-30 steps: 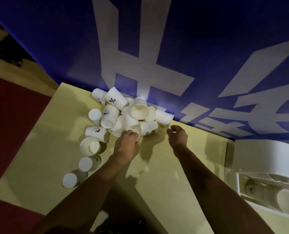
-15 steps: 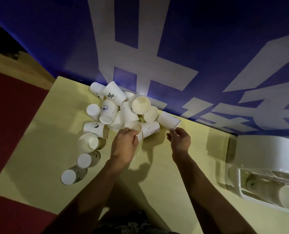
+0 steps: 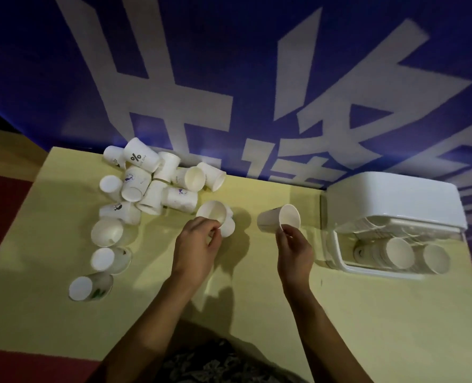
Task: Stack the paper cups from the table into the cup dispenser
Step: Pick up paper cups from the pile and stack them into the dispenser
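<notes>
A heap of several white paper cups (image 3: pixel 152 186) lies at the far left of the yellow table (image 3: pixel 257 299). My left hand (image 3: pixel 197 244) pinches the rim of a white cup (image 3: pixel 215 217) lifted just right of the heap, its mouth facing me. My right hand (image 3: pixel 294 246) pinches the rim of another white cup (image 3: pixel 280 218), held on its side above the table's middle. The white cup dispenser (image 3: pixel 395 200) lies at the right. Through its clear front show two rows of stacked cups (image 3: pixel 400 251).
More loose cups (image 3: pixel 106 233) trail down the left side toward the table's near edge. A blue wall banner (image 3: pixel 229 78) with big white characters stands right behind the table. Red floor (image 3: pixel 0 217) lies to the left.
Both hands have each taken a cup from the heap and drawn back, lifting the cups rightward toward the dispenser. The camera view has shifted right.
</notes>
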Motion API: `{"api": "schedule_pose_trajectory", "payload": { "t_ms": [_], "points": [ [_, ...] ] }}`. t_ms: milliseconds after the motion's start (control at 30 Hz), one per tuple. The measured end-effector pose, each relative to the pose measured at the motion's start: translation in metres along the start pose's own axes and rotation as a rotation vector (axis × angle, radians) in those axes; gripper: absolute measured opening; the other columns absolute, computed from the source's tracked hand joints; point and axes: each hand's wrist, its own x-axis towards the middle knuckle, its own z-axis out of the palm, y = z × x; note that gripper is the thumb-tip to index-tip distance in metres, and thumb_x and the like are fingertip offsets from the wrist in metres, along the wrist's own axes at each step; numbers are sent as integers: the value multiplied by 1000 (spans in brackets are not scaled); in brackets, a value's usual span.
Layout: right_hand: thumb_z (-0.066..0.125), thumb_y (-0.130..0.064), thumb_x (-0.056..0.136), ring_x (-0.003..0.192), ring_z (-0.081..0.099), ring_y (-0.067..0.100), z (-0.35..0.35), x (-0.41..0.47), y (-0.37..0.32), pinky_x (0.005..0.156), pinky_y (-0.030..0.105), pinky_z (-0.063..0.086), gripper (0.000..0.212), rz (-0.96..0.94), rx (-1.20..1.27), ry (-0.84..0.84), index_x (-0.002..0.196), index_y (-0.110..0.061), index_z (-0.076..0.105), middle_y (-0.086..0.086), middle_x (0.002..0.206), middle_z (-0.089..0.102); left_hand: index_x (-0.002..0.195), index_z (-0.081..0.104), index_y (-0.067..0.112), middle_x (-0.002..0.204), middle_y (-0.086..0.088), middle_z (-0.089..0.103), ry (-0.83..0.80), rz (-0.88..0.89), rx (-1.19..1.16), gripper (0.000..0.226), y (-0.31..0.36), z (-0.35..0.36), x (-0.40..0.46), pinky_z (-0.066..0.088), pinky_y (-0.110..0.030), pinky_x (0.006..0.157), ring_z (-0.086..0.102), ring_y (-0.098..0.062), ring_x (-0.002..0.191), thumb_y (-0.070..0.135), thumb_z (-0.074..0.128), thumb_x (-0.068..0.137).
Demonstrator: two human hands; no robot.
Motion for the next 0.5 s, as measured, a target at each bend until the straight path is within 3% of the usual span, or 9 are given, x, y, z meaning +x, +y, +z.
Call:
{"api": "schedule_pose_trajectory", "payload": {
  "t_ms": [233,333,500],
  "points": [
    [74,-12,83,94,51,18,-91,7,26,79,26,36,13,-444,-371,98,95,-17,74,-5,99,72,90,69,18,86,8,60,-23,118,-28,9,83,47,-26,45,-25,69,54,-12,78,11,66,86],
    [72,-16,84,91,55,24,-136,20,39,81,27,35,9,-525,-453,111,92,-19,74,-6,98,72,91,69,18,86,8,61,-29,131,-18,9,120,74,-38,40,-21,69,52,-10,78,11,66,86],
    [74,-10,83,88,55,21,-206,36,60,73,29,45,10,-518,-413,124,90,-17,73,-4,90,71,93,70,17,90,5,64,-66,171,-44,10,177,125,-58,48,-28,71,58,-15,81,12,65,86]
  ]
}}
